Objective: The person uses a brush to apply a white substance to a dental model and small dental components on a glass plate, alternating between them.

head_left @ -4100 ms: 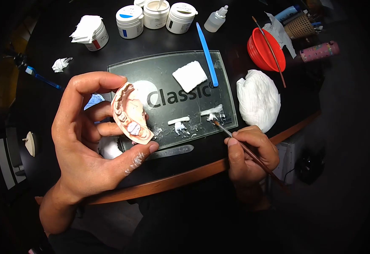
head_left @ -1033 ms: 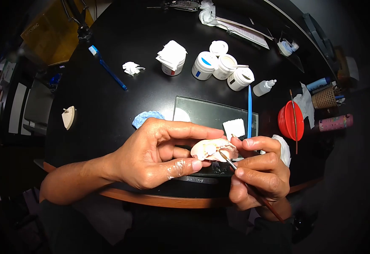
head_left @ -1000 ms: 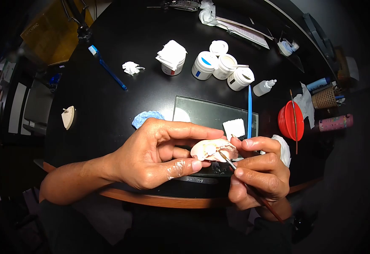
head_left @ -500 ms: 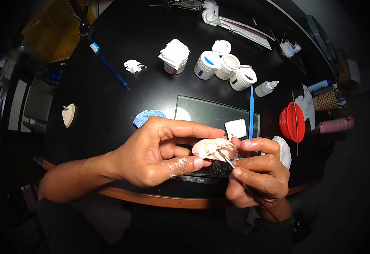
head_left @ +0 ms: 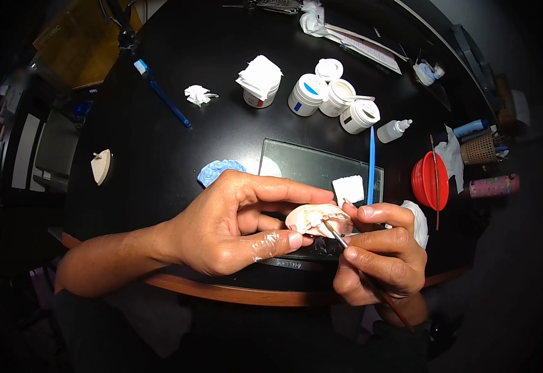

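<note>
Head view: the left hand (head_left: 228, 230) has its grip closed on a tooth model (head_left: 301, 219), the forefinger along the top and the thumb at the lower edge. The model is held tilted above the near part of a glass plate (head_left: 312, 160), in front of the person. The right hand (head_left: 386, 255) has its grip closed on a thin brush (head_left: 336, 235), pinched between thumb and fingers near the metal collar, and the brush tip is at the model's row of teeth; whether it presses on them is too small to tell. White smears mark the left thumb.

On the plate lie a white pad (head_left: 348, 190) and a blue stick (head_left: 371, 165), whose far end reaches past the edge. Near the left hand is a blue mould (head_left: 217, 172) on the black desk (head_left: 153, 168). Just beyond the right hand shows a white paper wad (head_left: 420, 219), partly hidden, and near it a red bowl (head_left: 419, 180) with a second brush (head_left: 436, 186) across it. A metal tool (head_left: 291, 265) lies below the left hand. Farther back stand a paper-topped jar (head_left: 264, 94), three more white jars (head_left: 302, 107) and a small bottle (head_left: 392, 131).
</note>
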Available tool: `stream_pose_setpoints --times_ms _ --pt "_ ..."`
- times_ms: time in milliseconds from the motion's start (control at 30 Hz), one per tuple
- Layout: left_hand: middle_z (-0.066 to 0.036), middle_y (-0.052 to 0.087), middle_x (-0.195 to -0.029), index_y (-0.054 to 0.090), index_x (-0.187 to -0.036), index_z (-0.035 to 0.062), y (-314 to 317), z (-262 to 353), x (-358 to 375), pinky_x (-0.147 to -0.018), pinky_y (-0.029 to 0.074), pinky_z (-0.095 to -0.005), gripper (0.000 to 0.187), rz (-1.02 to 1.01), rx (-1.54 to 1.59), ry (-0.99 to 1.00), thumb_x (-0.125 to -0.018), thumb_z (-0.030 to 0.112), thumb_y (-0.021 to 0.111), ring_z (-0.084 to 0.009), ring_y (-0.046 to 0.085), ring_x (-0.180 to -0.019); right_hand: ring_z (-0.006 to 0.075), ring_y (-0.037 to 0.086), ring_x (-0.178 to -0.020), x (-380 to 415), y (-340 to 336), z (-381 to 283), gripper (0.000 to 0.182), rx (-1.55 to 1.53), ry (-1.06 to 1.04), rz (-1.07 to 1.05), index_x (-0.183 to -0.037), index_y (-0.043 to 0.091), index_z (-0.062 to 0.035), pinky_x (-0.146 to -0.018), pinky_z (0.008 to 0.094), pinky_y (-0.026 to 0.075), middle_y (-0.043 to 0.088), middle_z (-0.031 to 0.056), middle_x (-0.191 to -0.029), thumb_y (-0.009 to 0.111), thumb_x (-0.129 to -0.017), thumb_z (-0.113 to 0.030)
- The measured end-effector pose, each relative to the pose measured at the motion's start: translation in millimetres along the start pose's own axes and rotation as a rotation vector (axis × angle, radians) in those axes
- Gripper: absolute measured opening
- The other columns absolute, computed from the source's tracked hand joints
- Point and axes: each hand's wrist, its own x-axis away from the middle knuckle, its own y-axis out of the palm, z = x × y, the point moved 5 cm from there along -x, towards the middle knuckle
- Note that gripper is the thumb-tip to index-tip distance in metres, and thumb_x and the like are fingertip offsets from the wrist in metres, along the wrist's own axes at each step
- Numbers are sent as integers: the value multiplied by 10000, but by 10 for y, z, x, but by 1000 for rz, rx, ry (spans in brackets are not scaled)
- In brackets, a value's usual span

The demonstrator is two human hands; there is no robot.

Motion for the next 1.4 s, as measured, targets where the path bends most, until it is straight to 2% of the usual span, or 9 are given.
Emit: stream_pose_setpoints --times_ms 500,1400 --pt "-293 614 -1387 460 -1481 -137 -3 -8 5 -1092 560 -373 530 -2 12 11 -996 -35 649 -282 682 -1225 340 686 -1054 0 3 1 278 -7 -3 -1 -992 762 -36 -853 392 647 715 86 -915 822 -726 18" --pt "-293 591 -1427 458 -1486 -134 1 1 8 -1102 550 -380 539 -9 9 3 -993 -31 652 -282 660 -1261 327 680 -1052 4 -12 -21 289 1 -10 -11 -986 750 -38 -848 395 656 707 83 -921 809 -713 36"
